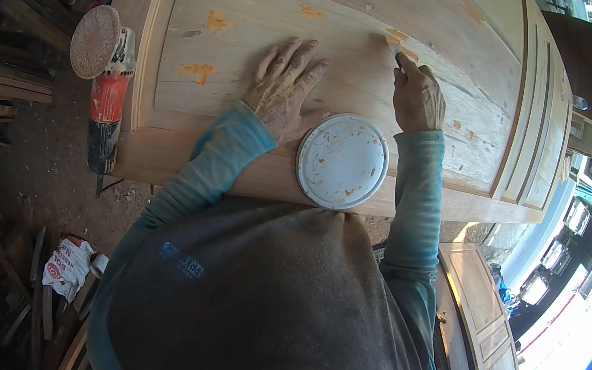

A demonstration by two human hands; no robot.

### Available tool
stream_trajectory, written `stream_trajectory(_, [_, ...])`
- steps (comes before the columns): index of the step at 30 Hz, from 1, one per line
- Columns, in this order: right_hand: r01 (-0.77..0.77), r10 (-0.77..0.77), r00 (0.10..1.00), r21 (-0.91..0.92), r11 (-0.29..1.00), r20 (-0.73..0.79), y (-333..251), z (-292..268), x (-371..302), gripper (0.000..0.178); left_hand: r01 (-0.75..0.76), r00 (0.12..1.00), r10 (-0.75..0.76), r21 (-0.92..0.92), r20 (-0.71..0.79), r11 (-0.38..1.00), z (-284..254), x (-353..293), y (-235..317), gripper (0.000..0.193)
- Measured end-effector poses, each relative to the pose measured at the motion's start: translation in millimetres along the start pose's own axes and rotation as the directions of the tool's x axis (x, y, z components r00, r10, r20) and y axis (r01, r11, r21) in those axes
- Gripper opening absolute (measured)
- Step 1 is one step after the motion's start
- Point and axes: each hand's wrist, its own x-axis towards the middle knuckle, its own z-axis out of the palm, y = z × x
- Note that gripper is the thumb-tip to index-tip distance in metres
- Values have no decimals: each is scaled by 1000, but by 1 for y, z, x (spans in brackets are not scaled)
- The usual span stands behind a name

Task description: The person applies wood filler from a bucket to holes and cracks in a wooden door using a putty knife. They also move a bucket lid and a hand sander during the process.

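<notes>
Your right hand (419, 100) has its grip closed around a small flat-bladed spreading tool (394, 48), mostly hidden by your fingers, with the blade at the irregular orange filler patch (398, 34) on the upper right of the pale wooden panelled door (353, 81). Your left hand (282, 91) lies palm down on the same panel with its fingers spread, apparently bracing you; its thumb reaches the rim of the round white lid (343, 161) speckled with orange, and you cannot tell from here whether it grips the lid. The lid sits at the door's near edge, between your forearms.

To spread this well, it seems best to tilt the blade low and press firmly, so that filler goes down into the flaw rather than riding over it. Draw each stroke right across the patch in one smooth pass, then wipe the edges thin; a ragged margin like this one probably means more sanding. Take small amounts and keep the blade's edge clean, since dried crumbs could drag grooves. Hold your left hand clear of the wet-looking smears, and mind your right sleeve near the lid: a knock there could tip it off the edge.
</notes>
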Motion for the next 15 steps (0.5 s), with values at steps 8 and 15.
stream_trajectory(8, [-189,235,972,561,806,-11,12,15,4,47,14,999,-14,-3,38,1000,-2,0,1,82])
stream_trajectory(15, [-62,179,962,477,877,-205,20,39,15,57,6,1000,-6,-6,26,1000,-1,1,0,83])
